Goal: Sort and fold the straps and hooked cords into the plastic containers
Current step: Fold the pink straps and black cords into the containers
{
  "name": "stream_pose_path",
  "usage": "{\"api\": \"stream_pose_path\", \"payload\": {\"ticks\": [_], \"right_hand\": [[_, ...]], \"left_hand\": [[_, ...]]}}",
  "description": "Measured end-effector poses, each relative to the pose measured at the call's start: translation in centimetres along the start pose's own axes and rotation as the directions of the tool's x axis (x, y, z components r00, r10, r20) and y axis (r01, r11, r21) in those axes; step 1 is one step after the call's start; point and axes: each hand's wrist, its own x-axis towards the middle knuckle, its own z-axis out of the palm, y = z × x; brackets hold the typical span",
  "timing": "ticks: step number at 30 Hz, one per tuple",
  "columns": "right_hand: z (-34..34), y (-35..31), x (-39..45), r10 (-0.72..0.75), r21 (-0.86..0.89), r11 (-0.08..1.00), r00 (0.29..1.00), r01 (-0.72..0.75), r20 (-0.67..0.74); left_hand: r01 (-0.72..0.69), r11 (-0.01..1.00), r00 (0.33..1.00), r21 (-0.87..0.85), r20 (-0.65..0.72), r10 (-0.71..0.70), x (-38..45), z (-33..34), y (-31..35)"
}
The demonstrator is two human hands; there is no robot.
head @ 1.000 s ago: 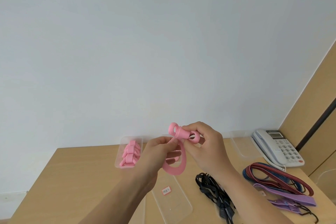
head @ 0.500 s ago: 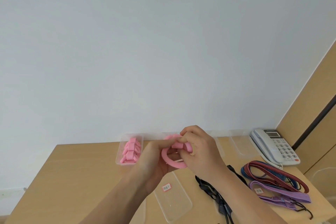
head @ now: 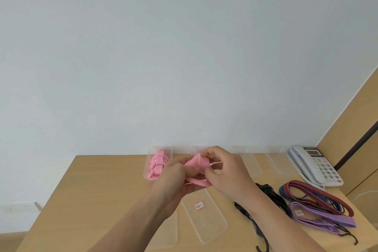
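Both hands [head: 204,172] now bunching pink strap [head: 197,162], loop flattened, no longer round

Pink strap [head: 197,166] no longer hangs as open loop with ring ends raised above hands; now bunched into tighter folded bundle between both hands. Left hand [head: 173,174] and right hand [head: 224,170] closer together than a second ago, fingers pinching folds, with only flattened lower loop showing beneath. Hands lower in view, nearer desk [head: 98,190]; ring ends now hidden.
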Motion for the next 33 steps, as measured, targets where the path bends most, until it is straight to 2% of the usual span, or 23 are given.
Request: {"api": "stream_pose_path", "payload": {"ticks": [6, 10, 15, 19, 27, 30, 33], "right_hand": [[2.3, 0.1, -0.9, -0.005, -0.001, 1.0, 0.996, 0.005, -0.091], [2.8, 1.6, -1.0, -0.028, -0.052, 0.998, 0.994, 0.023, -0.109], [2.5, 3.5, 0.1, -0.116, -0.131, 0.984, 0.993, 0.118, 0.023], [2.1, 6.2, 1.6, -0.033, -0.153, 0.986, 0.969, 0.072, 0.244], [2.3, 13.6, 4.3, 0.13, -0.127, 0.987, 0.964, -0.102, 0.233], [2.2, 16.1, 5.2, 0.182, -0.114, 0.981, 0.957, -0.159, 0.225], [2.2, 18.7, 7.1, 0.213, -0.188, 0.967, 0.946, -0.169, 0.246]], "left_hand": [[-0.007, 1.0, 0.998, -0.013, 0.063, 0.007, 0.1, -1.9, -1.3], [0.011, 0.999, 1.0, -0.045, 0.019, -0.01, 2.0, -2.7, -2.4], [0.051, 0.998, 0.999, -0.037, -0.004, -0.051, 4.6, -2.5, -2.8], [0.11, 0.991, 0.994, -0.071, -0.017, -0.112, 7.4, -2.5, -3.2], [0.243, 0.97, 0.964, -0.016, -0.107, -0.243, 12.9, -1.8, -6.7], [0.275, 0.953, 0.938, 0.123, -0.252, -0.239, 14.8, -2.1, -8.0], [0.311, 0.886, 0.883, 0.345, -0.449, -0.135, 16.9, -3.0, -9.2]]}}
